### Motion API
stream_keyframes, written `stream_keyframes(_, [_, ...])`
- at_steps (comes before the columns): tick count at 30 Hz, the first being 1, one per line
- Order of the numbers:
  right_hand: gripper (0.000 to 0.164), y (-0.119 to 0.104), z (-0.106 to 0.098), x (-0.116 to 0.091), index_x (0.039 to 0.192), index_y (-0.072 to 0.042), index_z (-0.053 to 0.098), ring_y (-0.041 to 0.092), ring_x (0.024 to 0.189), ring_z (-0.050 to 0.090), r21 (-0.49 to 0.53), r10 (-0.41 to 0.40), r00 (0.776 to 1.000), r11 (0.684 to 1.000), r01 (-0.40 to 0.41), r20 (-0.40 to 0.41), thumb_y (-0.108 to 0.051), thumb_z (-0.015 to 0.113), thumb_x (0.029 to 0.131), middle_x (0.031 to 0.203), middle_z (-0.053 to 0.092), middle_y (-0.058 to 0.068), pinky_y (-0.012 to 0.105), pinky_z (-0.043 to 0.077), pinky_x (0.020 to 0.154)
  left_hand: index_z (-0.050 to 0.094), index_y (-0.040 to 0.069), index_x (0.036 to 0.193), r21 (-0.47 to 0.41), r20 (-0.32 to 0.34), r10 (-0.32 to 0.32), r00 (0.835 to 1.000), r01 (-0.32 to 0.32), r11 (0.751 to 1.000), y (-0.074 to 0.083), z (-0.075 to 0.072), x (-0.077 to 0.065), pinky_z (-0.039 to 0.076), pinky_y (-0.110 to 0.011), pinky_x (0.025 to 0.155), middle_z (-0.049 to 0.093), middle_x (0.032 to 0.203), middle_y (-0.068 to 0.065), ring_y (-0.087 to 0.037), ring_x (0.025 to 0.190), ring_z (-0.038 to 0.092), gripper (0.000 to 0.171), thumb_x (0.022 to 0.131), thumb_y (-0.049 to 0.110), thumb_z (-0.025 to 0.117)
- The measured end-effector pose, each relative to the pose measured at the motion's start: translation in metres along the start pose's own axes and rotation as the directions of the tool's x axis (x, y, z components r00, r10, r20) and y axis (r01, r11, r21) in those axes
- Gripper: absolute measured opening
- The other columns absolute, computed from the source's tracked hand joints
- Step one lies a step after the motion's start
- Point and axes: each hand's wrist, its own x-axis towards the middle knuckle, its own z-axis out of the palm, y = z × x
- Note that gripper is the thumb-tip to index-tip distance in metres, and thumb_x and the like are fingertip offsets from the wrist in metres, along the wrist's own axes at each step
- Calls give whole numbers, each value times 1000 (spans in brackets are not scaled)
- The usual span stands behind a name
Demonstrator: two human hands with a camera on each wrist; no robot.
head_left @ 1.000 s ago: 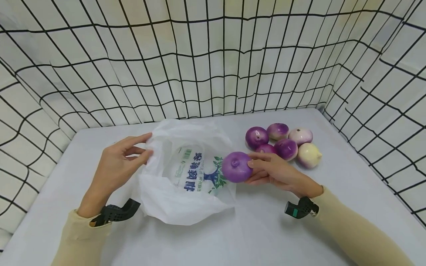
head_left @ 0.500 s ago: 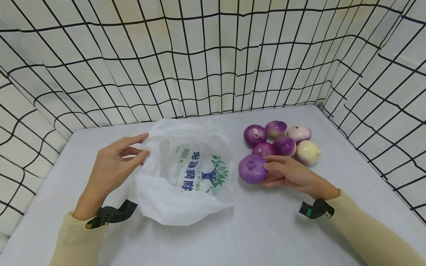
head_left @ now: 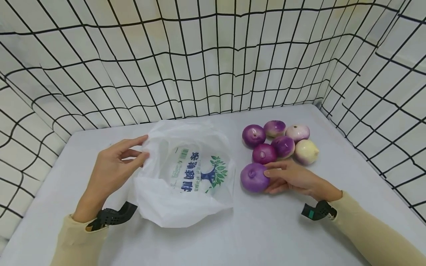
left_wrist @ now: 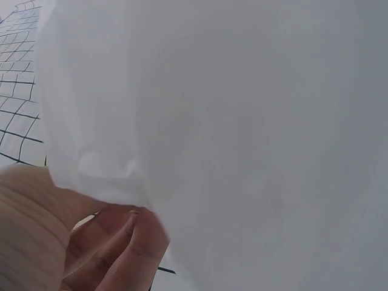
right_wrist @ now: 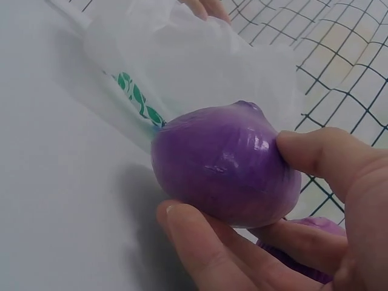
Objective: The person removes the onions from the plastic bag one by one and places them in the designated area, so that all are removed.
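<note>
My left hand (head_left: 114, 164) pinches the left edge of a white plastic bag (head_left: 181, 208) between thumb and fingers. The bag lies with its mouth held up; blue lettering and a green-leaved tree print show on it. Bag film (left_wrist: 236, 121) fills most of the left wrist view. In my right hand (head_left: 293, 176) is a purple onion (head_left: 254, 178), gripped with the thumb on one side and fingers beneath, as the right wrist view shows. This onion is right of the bag, just in front of a magenta onion (head_left: 264, 153).
Several more onions sit in a cluster behind the right hand, among them a dark purple onion (head_left: 254, 135) and a pale yellow onion (head_left: 306, 151). Black wire mesh (head_left: 217, 48) borders the white table (head_left: 213, 244) at the back and sides.
My right hand has carried the purple onion from over the bag's right edge to the right, then slightly toward me. The left hand keeps its pinch on the bag.
</note>
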Motion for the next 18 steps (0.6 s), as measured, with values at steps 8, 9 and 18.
stream_keyframes(8, [40,7,-1,4,132,4,59,26,90,80,-25,56,998,998,-56,-1,-23,64,103,103,80,12,40,66,85,69,17,137,1,4,-16,1000,16,1000,-2,3,-3,55,-4,69,62,113,31,22,85,65,47,92,8,77])
stream_keyframes(9, [42,8,-1,4,133,5,58,26,91,80,-29,56,998,998,-56,-1,-24,64,103,104,79,12,40,66,85,69,17,137,3,4,-16,1000,16,1000,-3,4,-4,55,-3,70,62,113,30,22,85,65,47,92,8,77])
stream_keyframes(18, [44,15,-14,-7,138,3,59,28,99,79,-54,35,999,998,-35,8,-27,59,106,113,78,13,42,65,89,68,13,137,3,16,-2,1000,2,1000,-4,8,-4,55,-2,72,72,120,-10,23,85,63,47,92,6,77])
